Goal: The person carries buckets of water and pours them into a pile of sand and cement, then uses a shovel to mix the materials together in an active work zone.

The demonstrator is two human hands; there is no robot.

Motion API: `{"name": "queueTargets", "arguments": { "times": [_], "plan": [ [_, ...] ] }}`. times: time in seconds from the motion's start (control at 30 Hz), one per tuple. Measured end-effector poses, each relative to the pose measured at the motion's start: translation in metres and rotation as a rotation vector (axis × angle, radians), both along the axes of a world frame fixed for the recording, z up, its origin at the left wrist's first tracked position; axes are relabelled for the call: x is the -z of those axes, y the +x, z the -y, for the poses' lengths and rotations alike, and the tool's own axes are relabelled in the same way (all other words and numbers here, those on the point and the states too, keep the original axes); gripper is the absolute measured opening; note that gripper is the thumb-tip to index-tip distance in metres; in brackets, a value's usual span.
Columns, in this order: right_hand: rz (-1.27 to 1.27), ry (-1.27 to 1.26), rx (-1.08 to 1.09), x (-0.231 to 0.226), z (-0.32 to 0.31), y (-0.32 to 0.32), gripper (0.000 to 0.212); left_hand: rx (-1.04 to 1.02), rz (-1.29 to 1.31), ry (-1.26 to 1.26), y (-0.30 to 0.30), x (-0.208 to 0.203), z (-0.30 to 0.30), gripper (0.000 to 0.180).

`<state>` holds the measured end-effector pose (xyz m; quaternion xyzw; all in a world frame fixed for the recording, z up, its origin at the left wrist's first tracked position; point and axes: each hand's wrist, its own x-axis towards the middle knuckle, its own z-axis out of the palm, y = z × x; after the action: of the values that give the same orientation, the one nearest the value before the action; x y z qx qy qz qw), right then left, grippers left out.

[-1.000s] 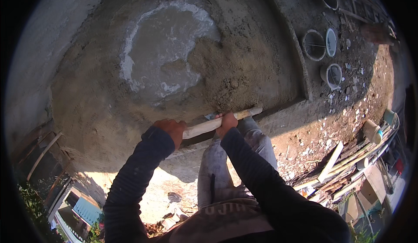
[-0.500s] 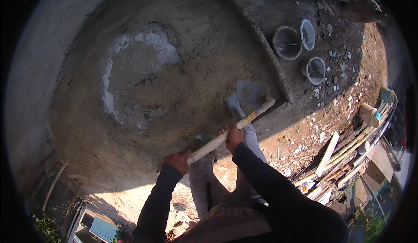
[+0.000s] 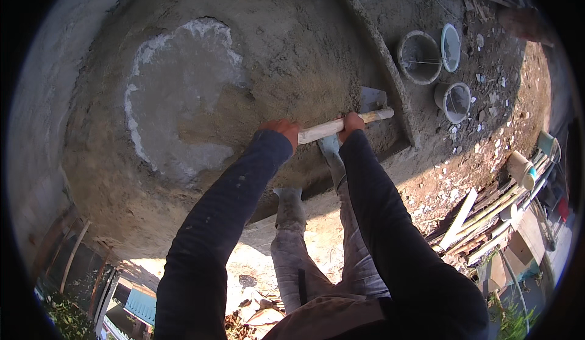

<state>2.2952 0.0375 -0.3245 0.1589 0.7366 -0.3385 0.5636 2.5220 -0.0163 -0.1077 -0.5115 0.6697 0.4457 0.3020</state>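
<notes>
Grey, gritty mortar fills the view, a broad heap of sandy mix [image 3: 286, 65] spread across the ground with a paler, wet patch [image 3: 177, 102] ringed in white sitting left of centre. Both arms come up from the lower edge in dark sleeves, and both hands are on one tool: a pale wooden handle [image 3: 323, 130] running across the frame, tilted slightly up toward the right. Left hand [image 3: 281, 130] is wrapped shut around the near end of that handle, knuckles up. Right hand [image 3: 352, 122] is closed tight on it further along, close to where the wood meets the metal blade [image 3: 372, 99]. That blade sits flat-faced at the right edge of the heap, its lower edge down in the sandy mix, just beside a raised concrete kerb [image 3: 390, 78] that curves along the heap's right side. Beyond the kerb, three grey buckets [image 3: 419, 56] stand near one another on rubble-strewn dirt. Off to the lower right lies a stack of planks and poles [image 3: 487, 218]. Below the handle, the person's mud-spattered trousers [image 3: 304, 248] and one boot [image 3: 286, 195] show, planted at the heap's near edge in shadow.
</notes>
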Motion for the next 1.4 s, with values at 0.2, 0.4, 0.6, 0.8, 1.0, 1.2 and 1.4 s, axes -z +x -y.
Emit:
{"name": "queueTargets", "arguments": {
  "times": [0.2,0.4,0.6,0.8,1.0,1.2,1.4],
  "plan": [
    [0.218,0.017,0.070,-0.124,0.027,0.119,0.025,-0.113,0.140,-0.115,0.078,-0.125,-0.020,0.032],
    [0.398,0.025,0.119,-0.277,0.025,0.178,0.025,-0.134,0.222,-0.283,0.132,-0.251,-0.051,0.029],
    [0.688,-0.217,-0.162,-0.380,0.001,0.244,0.036,-0.297,0.312,-0.277,0.191,-0.382,-0.093,0.028],
    [0.249,-0.193,-0.325,-0.324,-0.048,0.141,0.028,-0.599,0.008,0.139,0.124,-0.271,-0.159,0.045],
    [-0.044,0.094,-0.267,-0.107,-0.106,-0.004,0.011,-1.038,-0.320,0.724,-0.027,-0.029,-0.246,0.057],
    [-0.087,0.097,-0.311,0.021,-0.067,-0.012,0.010,-1.129,-0.432,0.402,-0.063,0.125,-0.251,0.056],
    [0.119,0.089,-0.223,-0.004,-0.035,0.126,0.006,-0.835,-0.150,0.313,0.080,0.029,-0.162,0.050]
  ]
}}
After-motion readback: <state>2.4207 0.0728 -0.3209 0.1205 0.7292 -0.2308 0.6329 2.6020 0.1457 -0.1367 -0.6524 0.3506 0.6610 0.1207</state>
